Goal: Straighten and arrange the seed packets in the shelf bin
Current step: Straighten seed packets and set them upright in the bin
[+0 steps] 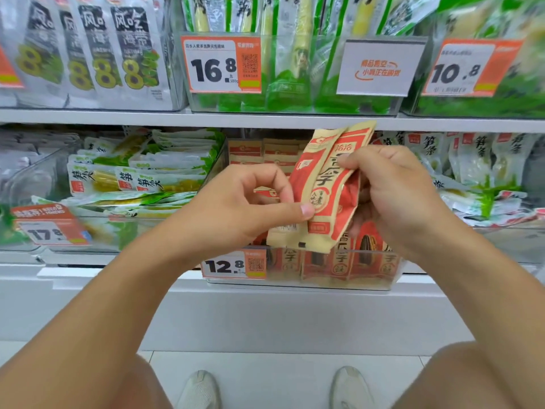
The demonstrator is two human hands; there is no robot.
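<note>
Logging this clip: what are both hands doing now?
Left hand: pinching the red and tan paper seed packets.
Right hand: gripping the same packets.

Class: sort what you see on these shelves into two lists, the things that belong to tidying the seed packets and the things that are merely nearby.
Part of the job:
held seed packets
clear shelf bin
left hand
right hand

Merely nearby:
12.8 price tag
bamboo shoot packs
seaweed bags
16.8 price tag
</note>
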